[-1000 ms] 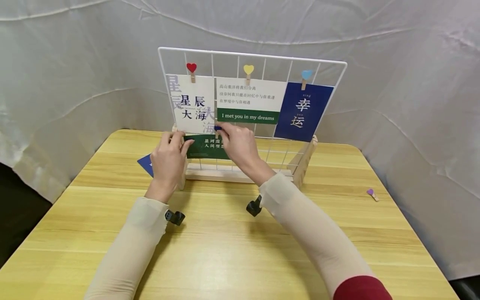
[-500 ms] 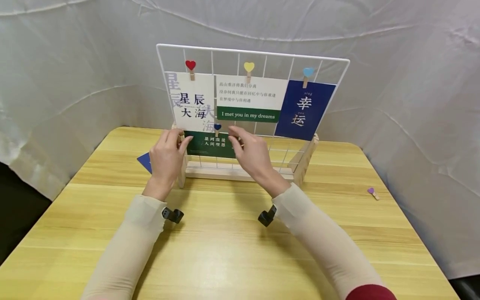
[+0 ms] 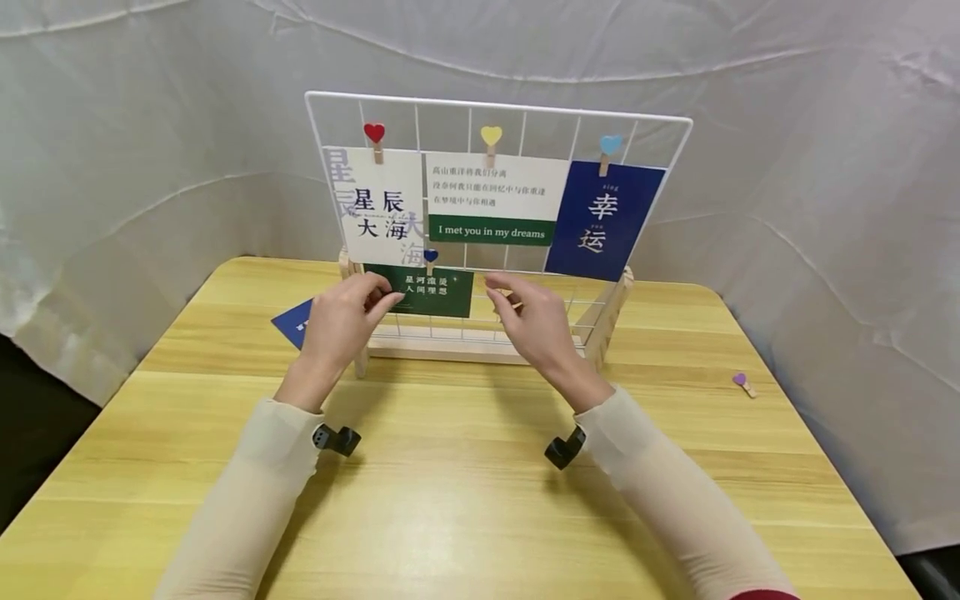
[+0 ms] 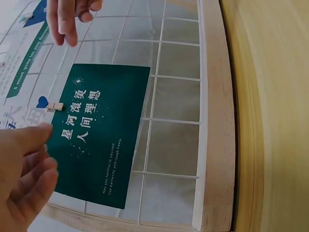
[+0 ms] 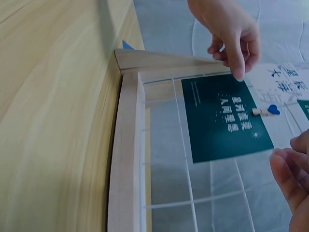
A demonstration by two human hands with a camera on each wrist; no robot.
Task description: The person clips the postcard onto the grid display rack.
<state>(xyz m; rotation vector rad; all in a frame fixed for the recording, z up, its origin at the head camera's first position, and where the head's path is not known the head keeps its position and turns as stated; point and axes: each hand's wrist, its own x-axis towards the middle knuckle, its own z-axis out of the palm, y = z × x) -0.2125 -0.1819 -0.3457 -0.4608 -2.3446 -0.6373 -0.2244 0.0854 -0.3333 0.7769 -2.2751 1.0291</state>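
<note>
A green card (image 3: 435, 293) with white lettering hangs from the lower part of a white wire grid (image 3: 517, 111), fixed at its top edge by a clothespin with a dark blue heart (image 3: 431, 257). In the head view my left hand (image 3: 341, 329) is in front of the card's left end, its thumb and fingers loosely bent with nothing seen between them. Just past the card's right end my right hand (image 3: 536, 325) hovers, fingers relaxed and apart from it. The left wrist view shows the whole green card (image 4: 99, 135) flat against the wires.
Above hang a white card (image 3: 378, 179), a white-and-green card (image 3: 495, 187) and a blue card (image 3: 588, 221), on heart clothespins. A wooden base (image 3: 450, 350) holds the grid. Another blue card (image 3: 288, 322) lies left behind my hand; a purple-heart clothespin (image 3: 743, 384) lies at right.
My right hand has let go of the blue-heart clothespin and drawn back to the right. The left hand has come off the green card's left edge and shifted slightly right and down.
</note>
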